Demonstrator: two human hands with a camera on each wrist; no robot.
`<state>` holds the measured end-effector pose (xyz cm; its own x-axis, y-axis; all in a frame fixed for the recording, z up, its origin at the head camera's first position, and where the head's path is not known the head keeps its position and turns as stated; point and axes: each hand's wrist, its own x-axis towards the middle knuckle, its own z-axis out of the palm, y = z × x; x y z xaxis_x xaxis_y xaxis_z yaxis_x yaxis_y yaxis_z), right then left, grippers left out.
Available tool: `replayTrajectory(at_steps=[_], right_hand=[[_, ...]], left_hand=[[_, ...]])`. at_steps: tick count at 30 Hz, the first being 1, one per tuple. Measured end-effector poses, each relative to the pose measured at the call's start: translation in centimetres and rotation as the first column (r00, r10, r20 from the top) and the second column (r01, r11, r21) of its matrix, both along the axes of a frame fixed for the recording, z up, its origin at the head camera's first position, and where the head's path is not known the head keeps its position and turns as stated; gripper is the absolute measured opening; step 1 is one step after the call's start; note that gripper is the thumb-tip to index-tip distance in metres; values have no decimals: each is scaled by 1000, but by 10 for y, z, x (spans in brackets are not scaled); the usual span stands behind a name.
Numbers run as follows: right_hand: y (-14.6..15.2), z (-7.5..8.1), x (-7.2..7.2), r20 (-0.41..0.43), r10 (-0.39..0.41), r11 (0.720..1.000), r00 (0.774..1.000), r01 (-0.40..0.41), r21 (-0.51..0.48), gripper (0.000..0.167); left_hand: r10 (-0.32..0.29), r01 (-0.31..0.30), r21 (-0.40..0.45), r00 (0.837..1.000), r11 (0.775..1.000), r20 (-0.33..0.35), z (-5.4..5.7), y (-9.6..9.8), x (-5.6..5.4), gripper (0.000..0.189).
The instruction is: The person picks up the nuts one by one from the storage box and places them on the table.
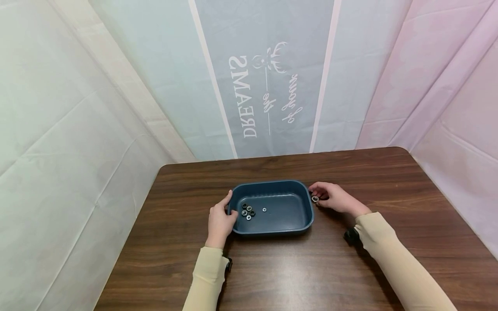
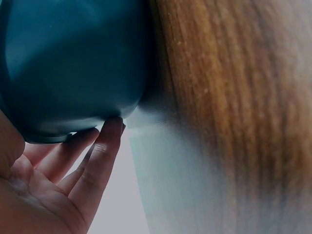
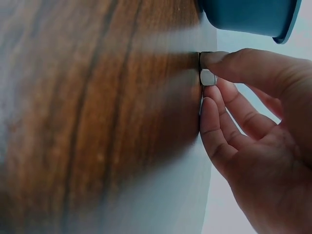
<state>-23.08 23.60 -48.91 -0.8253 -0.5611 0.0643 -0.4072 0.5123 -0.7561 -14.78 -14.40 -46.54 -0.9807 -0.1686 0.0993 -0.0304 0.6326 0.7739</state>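
A dark blue rectangular tray [image 1: 272, 230] sits on the table. My left hand [image 1: 221, 222] grips its left end, thumb over the rim inside and fingers along the outer wall, as the left wrist view also shows. Several small hex nuts [image 1: 249, 208], some silver and some dark, lie in a cluster at the tray's left side, and one small silver nut [image 1: 264, 210] lies apart from them. Just outside the tray's right end, my right hand [image 1: 336, 198] pinches a silver nut [image 3: 208, 77] at the tabletop. A dark piece, partly hidden, shows under the thumb there.
The brown wood-grain table [image 1: 272, 276] extends around the tray. Behind it hangs a pale cloth [image 1: 268, 147] with printed lettering, and light cloth walls stand at both sides. A dark device [image 1: 352, 236] is worn at the right wrist.
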Motion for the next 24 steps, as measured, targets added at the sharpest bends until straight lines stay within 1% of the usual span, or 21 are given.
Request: replayTrajectory(at_steps=[8, 16, 24], right_hand=[[0, -1, 0, -17, -17, 1000, 1000, 17, -8, 38], [0, -1, 1, -24, -21, 1000, 999, 21, -11, 38], [1, 1, 5, -38, -27, 999, 999, 26, -23, 40]], left_hand=[[5, -5, 0, 1000, 1000, 13, 0, 0, 0, 65], [9, -9, -16, 1000, 1000, 9, 0, 0, 1, 66], [3, -3, -13, 1000, 1000, 12, 0, 0, 1, 67]])
